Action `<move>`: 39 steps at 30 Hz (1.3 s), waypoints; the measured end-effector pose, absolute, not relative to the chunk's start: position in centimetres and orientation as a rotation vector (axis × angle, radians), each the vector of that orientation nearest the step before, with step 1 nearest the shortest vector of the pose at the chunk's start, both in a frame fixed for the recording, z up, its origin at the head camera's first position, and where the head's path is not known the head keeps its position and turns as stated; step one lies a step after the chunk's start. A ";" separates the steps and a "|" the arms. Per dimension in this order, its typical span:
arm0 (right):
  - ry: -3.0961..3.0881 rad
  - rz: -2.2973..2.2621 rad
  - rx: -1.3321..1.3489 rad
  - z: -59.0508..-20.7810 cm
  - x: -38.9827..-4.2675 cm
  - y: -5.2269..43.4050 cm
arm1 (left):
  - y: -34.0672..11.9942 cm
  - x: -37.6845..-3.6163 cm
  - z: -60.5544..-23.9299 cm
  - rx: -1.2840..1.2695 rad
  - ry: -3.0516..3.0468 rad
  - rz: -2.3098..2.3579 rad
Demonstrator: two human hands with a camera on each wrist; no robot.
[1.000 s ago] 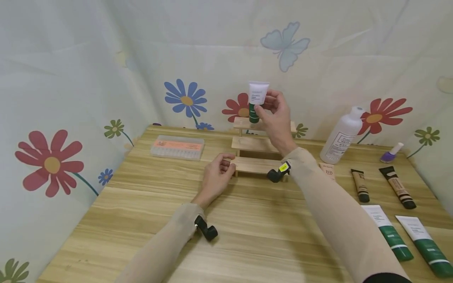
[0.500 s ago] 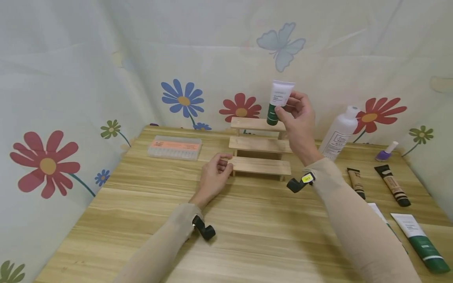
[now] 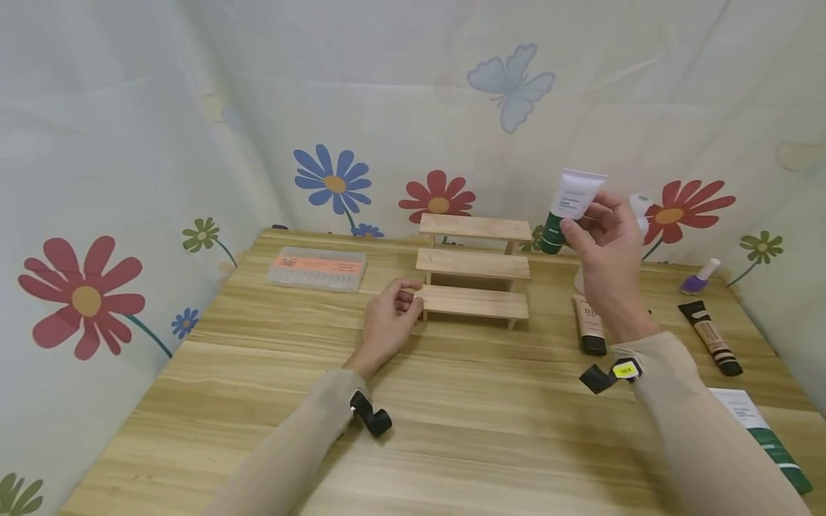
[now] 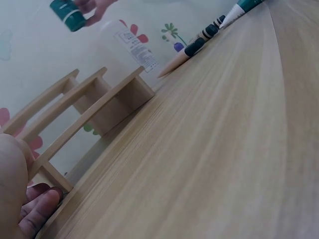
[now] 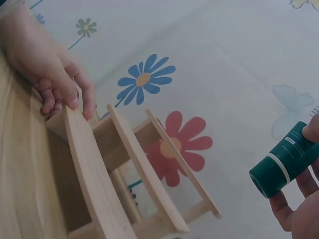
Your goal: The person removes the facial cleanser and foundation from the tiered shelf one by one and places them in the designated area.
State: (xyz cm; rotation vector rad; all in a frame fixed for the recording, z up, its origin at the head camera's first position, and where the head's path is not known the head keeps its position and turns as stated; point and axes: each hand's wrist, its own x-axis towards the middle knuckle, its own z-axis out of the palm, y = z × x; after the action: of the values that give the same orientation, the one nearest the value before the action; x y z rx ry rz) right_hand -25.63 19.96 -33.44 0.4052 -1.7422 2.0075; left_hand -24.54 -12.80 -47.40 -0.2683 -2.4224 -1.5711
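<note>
My right hand (image 3: 613, 265) holds a small white-and-green squeeze tube (image 3: 573, 208) up in the air, right of a wooden three-tier stand (image 3: 474, 302). Thumb and fingers pinch the tube, its green cap end pointing down and left. The right wrist view shows that green end (image 5: 281, 162) close up. At the stand's left side, my left hand (image 3: 389, 319) grips the end of the lowest tier, thumb and fingertips on the board. In the left wrist view the fingers (image 4: 37, 211) curl by the stand's leg. All three tiers are bare.
A clear plastic case (image 3: 316, 271) lies left of the stand. To the right are a BB cream tube (image 3: 590, 326), a black-and-tan tube (image 3: 711, 337), purple nail polish (image 3: 698, 278) and a large green-and-white tube (image 3: 764, 437). A white bottle (image 4: 129, 45) is partly hidden behind the right hand.
My right hand has carried the small squeeze tube from above the stand's top tier to the right, and slightly lower. The left hand has stayed at the stand's end.
</note>
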 end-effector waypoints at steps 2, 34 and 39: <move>-1.746 2.000 0.384 -33.7 -24.7 21.0 | -12.8 -24.5 -47.4 -0.270 -2.423 -1.571; -2.097 1.896 -0.070 -42.7 -11.9 28.6 | -13.0 -24.7 -47.7 -0.279 -2.411 -1.579; -2.372 1.662 -0.208 -43.9 -10.4 28.6 | -12.8 -24.6 -47.6 -0.271 -2.423 -1.582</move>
State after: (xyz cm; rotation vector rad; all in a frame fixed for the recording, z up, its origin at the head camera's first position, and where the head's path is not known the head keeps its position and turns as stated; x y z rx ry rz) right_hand -10.45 28.56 -43.88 -0.2082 -2.3720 1.6615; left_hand -24.63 -12.85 -47.56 -0.2715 -2.4230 -1.5816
